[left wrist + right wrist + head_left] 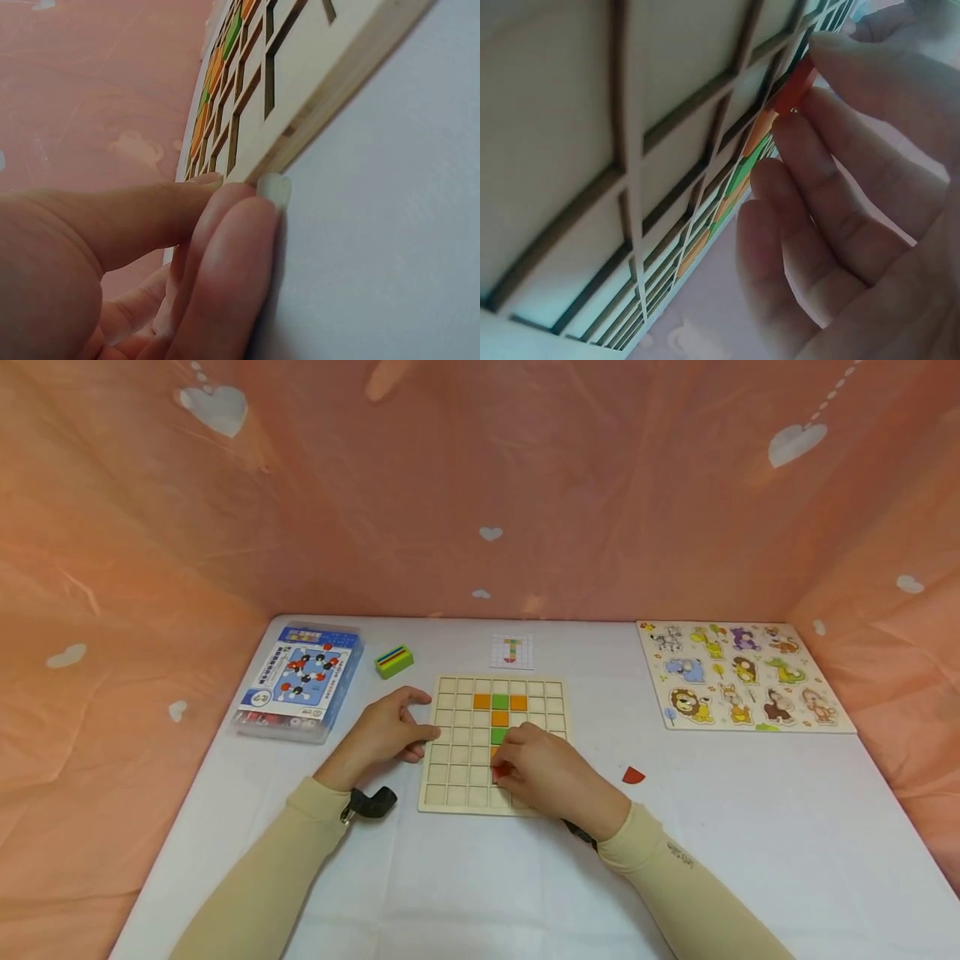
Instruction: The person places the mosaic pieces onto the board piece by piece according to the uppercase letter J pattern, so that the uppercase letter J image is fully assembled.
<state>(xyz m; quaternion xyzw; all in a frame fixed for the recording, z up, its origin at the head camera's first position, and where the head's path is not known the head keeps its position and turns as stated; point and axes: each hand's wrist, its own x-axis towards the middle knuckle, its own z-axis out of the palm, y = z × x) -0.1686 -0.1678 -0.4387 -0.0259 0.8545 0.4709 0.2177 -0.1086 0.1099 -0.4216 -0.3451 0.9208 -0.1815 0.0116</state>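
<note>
A wooden grid board (pixel 458 774) lies flat on the white table. My left hand (pixel 385 727) holds its left edge, thumb on the top rim and fingertips against the side in the left wrist view. Over the lower middle of the grid, my right hand (pixel 551 768) pinches a small red piece (pixel 795 86) between thumb and forefinger, right at a cell. Orange and green squares (pixel 500 702) form a row of three near the top, with a column of them running down from its middle. Part of that column is hidden behind the right hand.
A pattern card (pixel 512 652) lies behind the board. To the board's right is a red quarter-circle piece (pixel 633 775). A green block with coloured stripes (pixel 393 661) and a plastic case of molecule models (pixel 300 682) stand at left. An animal puzzle board (pixel 742 677) lies at back right.
</note>
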